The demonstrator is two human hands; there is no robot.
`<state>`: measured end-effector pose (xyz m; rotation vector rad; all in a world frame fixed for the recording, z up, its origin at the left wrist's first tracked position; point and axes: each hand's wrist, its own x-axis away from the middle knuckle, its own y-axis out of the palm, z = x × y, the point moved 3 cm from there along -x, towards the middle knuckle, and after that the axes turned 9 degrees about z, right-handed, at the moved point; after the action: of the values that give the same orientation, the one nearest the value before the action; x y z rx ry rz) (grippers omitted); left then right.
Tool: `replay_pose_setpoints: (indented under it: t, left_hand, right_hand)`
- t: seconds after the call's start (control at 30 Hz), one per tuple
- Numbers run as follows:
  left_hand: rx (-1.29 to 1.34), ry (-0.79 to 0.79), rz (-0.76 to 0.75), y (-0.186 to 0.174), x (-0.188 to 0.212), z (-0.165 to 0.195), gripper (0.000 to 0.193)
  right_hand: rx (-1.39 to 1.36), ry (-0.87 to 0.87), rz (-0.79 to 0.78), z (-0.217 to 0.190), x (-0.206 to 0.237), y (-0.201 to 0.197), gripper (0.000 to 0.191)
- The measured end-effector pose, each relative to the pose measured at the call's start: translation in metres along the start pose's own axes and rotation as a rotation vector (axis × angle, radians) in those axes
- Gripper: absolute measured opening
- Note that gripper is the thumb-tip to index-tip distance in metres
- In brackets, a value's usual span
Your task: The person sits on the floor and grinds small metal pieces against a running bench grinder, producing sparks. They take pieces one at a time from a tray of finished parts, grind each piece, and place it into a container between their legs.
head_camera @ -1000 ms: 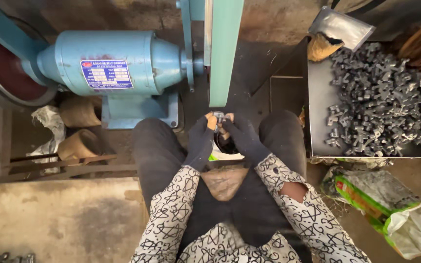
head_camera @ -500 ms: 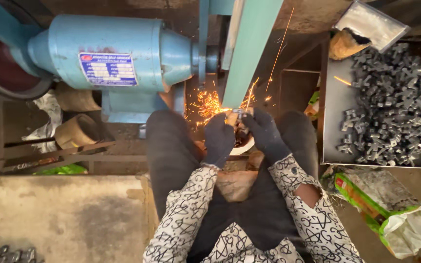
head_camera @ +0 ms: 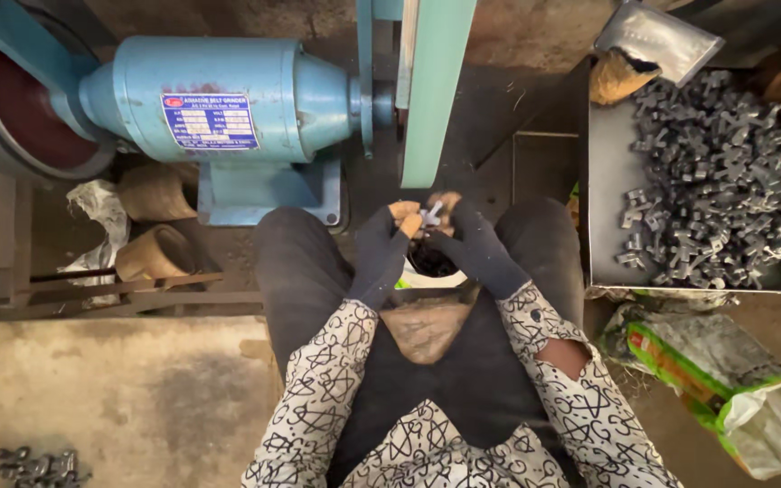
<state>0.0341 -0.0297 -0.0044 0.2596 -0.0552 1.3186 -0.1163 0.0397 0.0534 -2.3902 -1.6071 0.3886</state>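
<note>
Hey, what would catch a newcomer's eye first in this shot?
The big light-blue motor at upper left, beside the green grinding belt. Below the belt, the gloved left hand and right hand pinch a small metal piece; a tray of grey metal parts sits right.

One blue motor (head_camera: 228, 108), two gloved hands (head_camera: 381, 253), one tray (head_camera: 607, 181) of many metal pieces (head_camera: 716, 172).

Light blue motor (head_camera: 228, 99), pale green belt (head_camera: 436, 90), dark grey gloves (head_camera: 381, 253) (fingertips tan), black-scribbled white sleeves (head_camera: 318, 398), grey castings (head_camera: 716, 181).
</note>
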Motion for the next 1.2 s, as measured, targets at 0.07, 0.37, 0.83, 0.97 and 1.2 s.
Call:
replay_pose_setpoints:
  t: [0.07, 0.37, 0.83, 0.97, 1.2]
  left_hand:
    - [-0.090, 0.151, 0.023, -0.002, 0.002, 0.005, 0.026]
    - [-0.161, 0.024, 0.116, 0.013, -0.010, 0.004, 0.026]
    - [-0.357, 0.278, 0.166, 0.025, -0.013, 0.022, 0.027]
    - [-0.382, 0.231, 0.018, 0.028, -0.010, 0.010, 0.027]
    - [-1.094, 0.051, -0.769, 0.028, 0.015, -0.031, 0.029]
  right_hand:
    - [0.013, 0.071, -0.036, 0.000, -0.001, 0.003, 0.019]
    - [-0.078, 0.186, -0.025, 0.028, -0.035, 0.016, 0.023]
    - [-0.416, 0.311, 0.140, 0.046, -0.037, 0.017, 0.015]
    - [-0.143, 0.344, 0.222, 0.052, -0.038, -0.028, 0.016]
    - [0.962, 0.118, 0.534, 0.076, -0.013, -0.206, 0.043]
